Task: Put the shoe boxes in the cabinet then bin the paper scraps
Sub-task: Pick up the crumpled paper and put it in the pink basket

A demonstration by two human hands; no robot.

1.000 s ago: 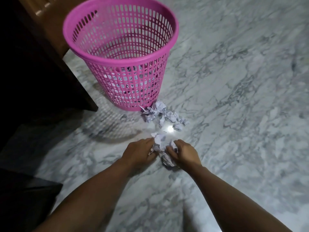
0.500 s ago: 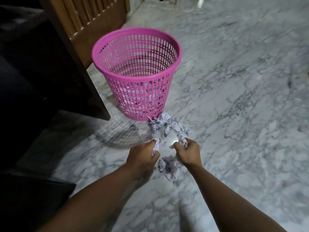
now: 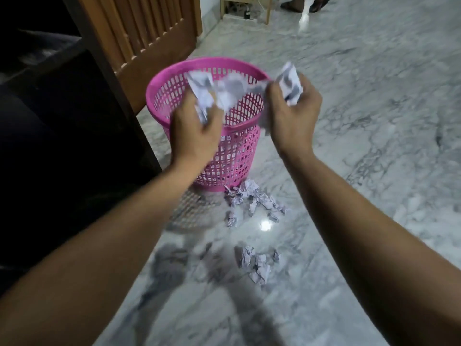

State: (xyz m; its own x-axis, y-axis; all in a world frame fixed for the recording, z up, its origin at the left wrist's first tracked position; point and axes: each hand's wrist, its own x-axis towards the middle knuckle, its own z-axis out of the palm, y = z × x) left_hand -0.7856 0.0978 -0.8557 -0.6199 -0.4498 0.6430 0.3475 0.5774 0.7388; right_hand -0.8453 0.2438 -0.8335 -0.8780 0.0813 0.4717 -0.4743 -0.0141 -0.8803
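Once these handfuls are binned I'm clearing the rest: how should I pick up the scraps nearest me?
Come from above, hands cupping the near scraps from both sides: they're small crumpled pieces lying loose on the floor, with no edge to pinch.

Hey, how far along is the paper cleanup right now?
No shoe boxes or cabinet are identifiable, so that step can't be judged. In hand: the left hand and right hand hold crumpled scraps over the pink bin. Left: a pile by the bin's base and a nearer pile on the floor.
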